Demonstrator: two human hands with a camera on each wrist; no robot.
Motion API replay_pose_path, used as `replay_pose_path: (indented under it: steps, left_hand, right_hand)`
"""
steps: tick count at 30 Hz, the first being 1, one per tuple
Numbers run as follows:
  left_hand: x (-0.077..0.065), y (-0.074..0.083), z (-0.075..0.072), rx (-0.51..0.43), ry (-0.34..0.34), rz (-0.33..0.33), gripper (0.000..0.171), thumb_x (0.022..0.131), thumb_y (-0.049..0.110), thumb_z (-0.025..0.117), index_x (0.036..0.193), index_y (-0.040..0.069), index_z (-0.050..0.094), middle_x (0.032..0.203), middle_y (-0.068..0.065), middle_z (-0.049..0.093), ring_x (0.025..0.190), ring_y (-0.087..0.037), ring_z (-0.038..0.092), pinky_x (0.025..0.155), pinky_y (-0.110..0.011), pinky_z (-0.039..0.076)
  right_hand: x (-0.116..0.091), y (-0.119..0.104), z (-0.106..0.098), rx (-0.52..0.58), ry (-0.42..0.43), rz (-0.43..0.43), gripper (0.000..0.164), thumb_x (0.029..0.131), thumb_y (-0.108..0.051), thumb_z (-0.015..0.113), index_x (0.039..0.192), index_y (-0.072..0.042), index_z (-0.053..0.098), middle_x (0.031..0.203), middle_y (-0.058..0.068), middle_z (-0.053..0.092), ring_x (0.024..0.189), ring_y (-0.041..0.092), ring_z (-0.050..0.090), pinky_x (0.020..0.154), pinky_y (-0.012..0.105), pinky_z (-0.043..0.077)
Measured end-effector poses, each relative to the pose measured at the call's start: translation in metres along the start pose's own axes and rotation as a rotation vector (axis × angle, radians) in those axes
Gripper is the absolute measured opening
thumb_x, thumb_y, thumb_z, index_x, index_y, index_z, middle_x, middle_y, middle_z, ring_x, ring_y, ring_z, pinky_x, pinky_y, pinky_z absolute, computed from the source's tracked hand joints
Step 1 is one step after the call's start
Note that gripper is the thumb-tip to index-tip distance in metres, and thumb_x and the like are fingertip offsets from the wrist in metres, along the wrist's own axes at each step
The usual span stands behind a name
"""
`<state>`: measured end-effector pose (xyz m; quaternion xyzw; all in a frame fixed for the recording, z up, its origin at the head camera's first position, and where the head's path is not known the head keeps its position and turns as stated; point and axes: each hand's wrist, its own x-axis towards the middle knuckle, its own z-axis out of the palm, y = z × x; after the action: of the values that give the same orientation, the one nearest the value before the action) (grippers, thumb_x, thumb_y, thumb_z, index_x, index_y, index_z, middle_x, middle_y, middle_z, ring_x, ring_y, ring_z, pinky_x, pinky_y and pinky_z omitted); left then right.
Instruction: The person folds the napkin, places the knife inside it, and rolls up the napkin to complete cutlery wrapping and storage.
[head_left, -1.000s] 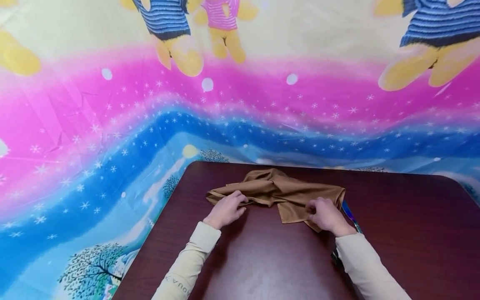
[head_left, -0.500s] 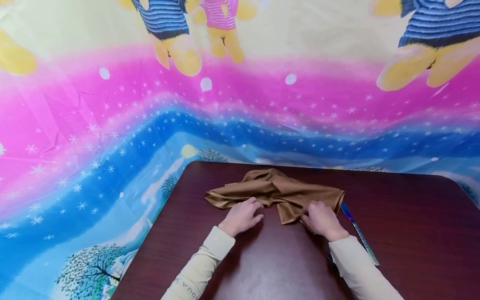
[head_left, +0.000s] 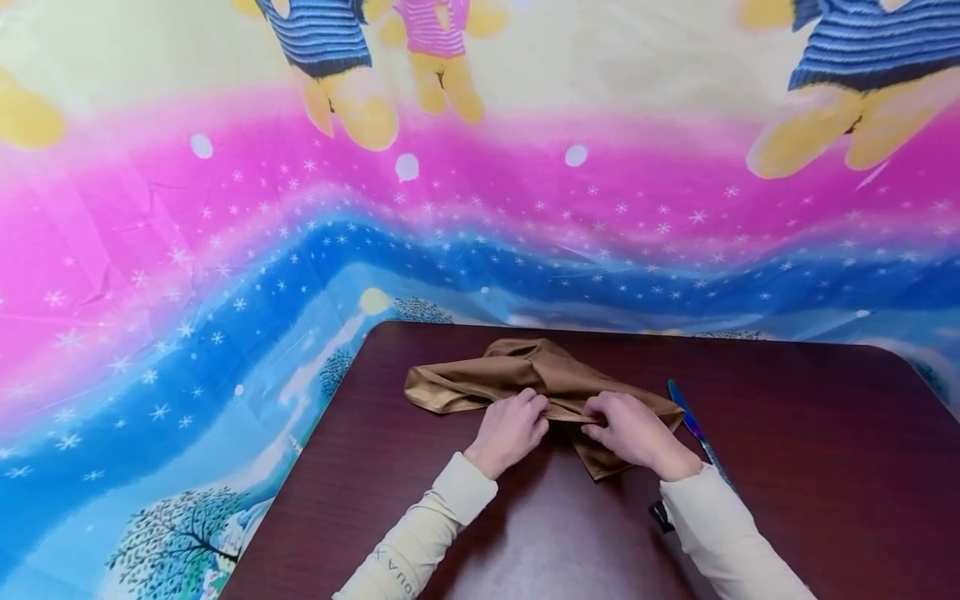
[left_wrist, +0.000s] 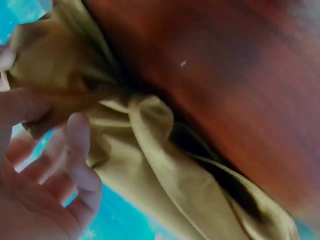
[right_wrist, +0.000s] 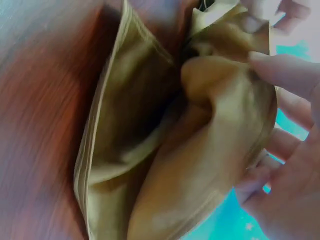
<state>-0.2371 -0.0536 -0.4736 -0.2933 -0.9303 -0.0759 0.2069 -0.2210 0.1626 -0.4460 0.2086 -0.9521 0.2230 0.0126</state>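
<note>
A brown satiny cloth (head_left: 540,367) lies bunched and loosely folded near the table's far side. My left hand (head_left: 512,429) pinches its near edge between thumb and finger, and in the left wrist view that hand's other fingers (left_wrist: 82,150) are bent off the fabric. A short way to the right, my right hand (head_left: 633,429) pinches the same edge. The right wrist view shows its thumb (right_wrist: 282,70) on the cloth (right_wrist: 200,150), with the fingers behind. One corner of the fabric hangs down below the right hand. Inner folds are partly hidden.
An iridescent blue-purple table knife (head_left: 693,425) lies right of the cloth, its handle partly hidden by the right sleeve. A small black object (head_left: 660,515) shows beside that sleeve. Behind the dark red-brown table (head_left: 825,450) hangs a printed pink and blue backdrop (head_left: 480,200).
My left hand has moved right along the cloth's near edge, and my right hand slightly left and up. The edge between them is now lifted and drawn straight, the hanging corner shifting right.
</note>
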Motion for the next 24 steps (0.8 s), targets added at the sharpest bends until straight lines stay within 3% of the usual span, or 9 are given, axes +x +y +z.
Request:
replay_pose_path:
  steps: [5, 9, 12, 18, 21, 24]
  left_hand:
    - [0.000, -0.008, -0.016, -0.039, 0.090, -0.034, 0.005, 0.087, 0.018, 0.061, 0.088, 0.016, 0.065, 0.082, 0.004, 0.062, 0.063, -0.015, 0.061, 0.053, -0.030, 0.047]
    - [-0.002, -0.018, -0.031, -0.067, 0.160, -0.061, 0.005, 0.088, 0.016, 0.060, 0.089, 0.015, 0.065, 0.081, 0.002, 0.063, 0.060, -0.015, 0.060, 0.050, -0.030, 0.047]
    - [-0.004, -0.026, -0.045, -0.089, 0.192, -0.087, 0.005, 0.089, 0.014, 0.061, 0.091, 0.014, 0.065, 0.082, 0.002, 0.064, 0.060, -0.015, 0.061, 0.051, -0.031, 0.048]
    - [-0.012, -0.042, -0.072, -0.103, 0.243, -0.122, 0.008, 0.089, 0.012, 0.061, 0.095, 0.014, 0.067, 0.088, 0.001, 0.067, 0.066, -0.018, 0.064, 0.055, -0.033, 0.050]
    - [-0.016, -0.048, -0.083, -0.095, 0.269, -0.146, 0.009, 0.089, 0.012, 0.062, 0.096, 0.015, 0.067, 0.090, 0.001, 0.067, 0.066, -0.018, 0.063, 0.054, -0.033, 0.049]
    - [-0.019, -0.051, -0.092, -0.081, 0.279, -0.160, 0.009, 0.090, 0.012, 0.063, 0.096, 0.016, 0.068, 0.092, 0.002, 0.066, 0.065, -0.017, 0.062, 0.051, -0.032, 0.047]
  right_hand:
    - [-0.006, 0.008, -0.003, -0.120, 0.019, 0.024, 0.011, 0.080, -0.018, 0.076, 0.084, -0.015, 0.066, 0.081, -0.001, 0.064, 0.073, 0.017, 0.055, 0.063, 0.033, 0.041]
    - [-0.013, 0.022, -0.003, -0.191, 0.046, 0.030, 0.018, 0.077, -0.020, 0.078, 0.091, -0.011, 0.070, 0.085, 0.003, 0.065, 0.079, 0.023, 0.054, 0.062, 0.035, 0.039]
    - [-0.019, 0.032, -0.005, -0.209, 0.072, 0.063, 0.019, 0.076, -0.017, 0.077, 0.094, -0.011, 0.072, 0.087, 0.004, 0.064, 0.078, 0.024, 0.050, 0.064, 0.039, 0.038]
    - [-0.030, 0.048, -0.007, -0.182, 0.109, 0.173, 0.009, 0.075, -0.010, 0.073, 0.080, -0.012, 0.066, 0.082, 0.005, 0.061, 0.077, 0.027, 0.047, 0.062, 0.042, 0.036]
    - [-0.033, 0.051, -0.007, -0.155, 0.075, 0.248, 0.013, 0.078, -0.015, 0.073, 0.087, -0.007, 0.067, 0.084, 0.010, 0.063, 0.077, 0.030, 0.053, 0.061, 0.046, 0.042]
    - [-0.034, 0.052, -0.007, -0.110, -0.037, 0.312, 0.022, 0.084, -0.019, 0.069, 0.099, -0.003, 0.068, 0.087, 0.012, 0.066, 0.074, 0.028, 0.058, 0.059, 0.047, 0.046]
